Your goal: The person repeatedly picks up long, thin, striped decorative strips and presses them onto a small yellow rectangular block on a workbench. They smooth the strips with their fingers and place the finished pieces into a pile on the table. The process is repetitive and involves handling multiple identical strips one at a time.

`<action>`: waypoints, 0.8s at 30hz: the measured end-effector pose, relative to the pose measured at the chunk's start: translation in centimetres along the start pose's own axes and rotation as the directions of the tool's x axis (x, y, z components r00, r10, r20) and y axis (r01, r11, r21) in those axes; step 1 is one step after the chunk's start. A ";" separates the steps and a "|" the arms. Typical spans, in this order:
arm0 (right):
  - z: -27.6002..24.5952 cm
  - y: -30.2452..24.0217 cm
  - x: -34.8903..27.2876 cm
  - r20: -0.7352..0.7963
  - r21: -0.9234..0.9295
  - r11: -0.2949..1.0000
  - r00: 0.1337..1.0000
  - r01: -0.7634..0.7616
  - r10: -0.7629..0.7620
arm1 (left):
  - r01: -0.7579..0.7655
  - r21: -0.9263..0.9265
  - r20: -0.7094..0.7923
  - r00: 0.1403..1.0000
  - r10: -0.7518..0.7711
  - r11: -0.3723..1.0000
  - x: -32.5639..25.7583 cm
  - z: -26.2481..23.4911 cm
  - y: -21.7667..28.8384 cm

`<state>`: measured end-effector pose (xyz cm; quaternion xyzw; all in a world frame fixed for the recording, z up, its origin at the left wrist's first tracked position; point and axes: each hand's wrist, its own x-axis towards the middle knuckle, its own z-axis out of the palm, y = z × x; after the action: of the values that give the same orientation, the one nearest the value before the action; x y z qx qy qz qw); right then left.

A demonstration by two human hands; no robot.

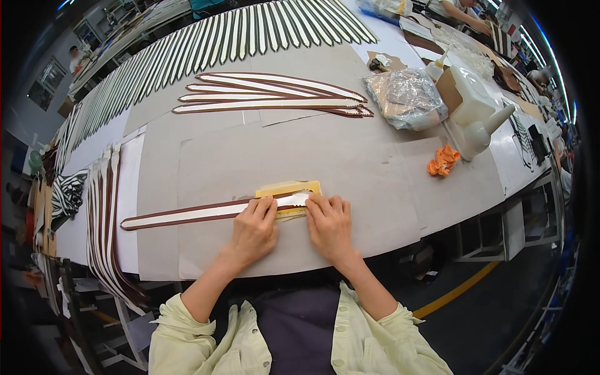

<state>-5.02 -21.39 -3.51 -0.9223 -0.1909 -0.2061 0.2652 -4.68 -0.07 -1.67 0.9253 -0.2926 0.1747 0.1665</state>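
Note:
A long brown strap point(181, 217) with a white strip down its middle lies across the near part of the table, its pointed end to the left. My left hand point(253, 231) is closed on the strap near its right end, fingertips pressed down on it. Closed on the strap's very end is my right hand point(330, 228), fingers bunched together. Between them shows the loose-looking end of the white strip point(292, 200). Under this end sits a flat yellow pad point(314, 186), partly covered by the strap and my fingers. My fingertips hide the strap's right tip.
Several brown-and-white straps point(269, 94) lie fanned beyond my hands; more straps point(103, 219) hang over the left edge. Rows of dark-edged strips point(250, 31) line the far side. At right are a plastic-wrapped bundle point(406, 100), a white bottle point(472, 139) and a crumpled orange piece point(443, 160).

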 end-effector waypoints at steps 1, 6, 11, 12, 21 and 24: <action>0.0 0.0 0.0 -0.002 0.000 1.000 1.000 0.004 -0.004 | 0.024 0.009 0.002 1.000 -0.024 1.000 0.0 0.2 0.1; 0.5 0.5 0.0 -0.074 -0.022 0.998 0.995 0.066 -0.068 | 0.257 0.050 0.171 0.950 -0.262 0.965 2.6 0.4 1.1; 0.7 0.4 -0.1 -0.050 0.017 1.000 0.999 0.022 -0.021 | 0.100 -0.248 -0.101 0.987 -0.128 0.964 5.2 3.8 0.1; 0.6 0.3 0.0 -0.042 0.034 0.999 0.999 0.002 -0.001 | 0.103 -0.289 -0.101 0.985 -0.137 0.952 5.3 4.3 -0.1; 0.5 0.5 -0.1 -0.080 0.052 0.998 0.997 0.023 -0.019 | 0.043 -0.364 -0.129 0.987 -0.096 0.931 4.9 4.7 -0.6; 0.7 0.4 -0.1 -0.089 0.003 0.998 0.995 0.055 -0.054 | 0.008 -0.314 -0.144 0.988 -0.056 0.949 4.5 4.5 -0.7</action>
<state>-4.76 -21.37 -4.28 -0.9059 -0.2046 -0.2537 0.2703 0.20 -3.52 -3.88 0.8760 -0.2882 0.1929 0.3353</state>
